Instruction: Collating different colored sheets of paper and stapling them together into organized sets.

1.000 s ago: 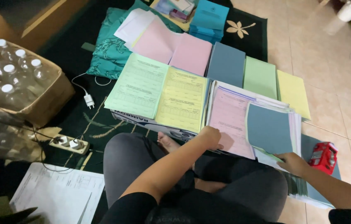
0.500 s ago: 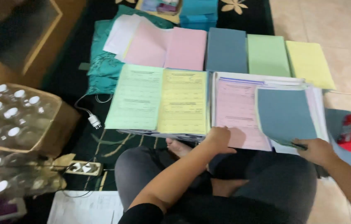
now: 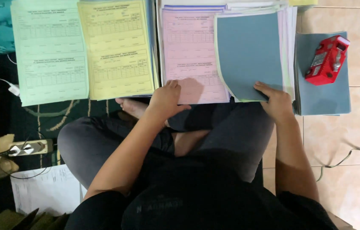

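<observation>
Right hand point(image 3: 278, 102) has its fingers pinched on the bottom edge of a blue-grey sheet point(image 3: 250, 55), thin matte paper with its lower left corner curling up off the pile. Left hand point(image 3: 166, 100) lies flat, fingers together, pressing the bottom edge of a pink form point(image 3: 190, 51), which sits just left of the blue sheet and partly under it. Both belong to one thick stack of pastel sheets, edges showing in layers past the right hand.

Further left of the left hand are a yellow form point(image 3: 117, 47) and then a pale green form point(image 3: 49, 51), both rectangular, printed with grid tables. Off to the right of the right hand, a glossy red plastic stapler point(image 3: 327, 60) rests on a pile of blue-grey paper point(image 3: 322, 96).

Person sits cross-legged in dark trousers. Beige glossy floor tiles point(image 3: 350, 162) are on the right hand's side, a dark patterned rug point(image 3: 39, 123) on the left hand's side, with a white power strip point(image 3: 29, 148) on it.
</observation>
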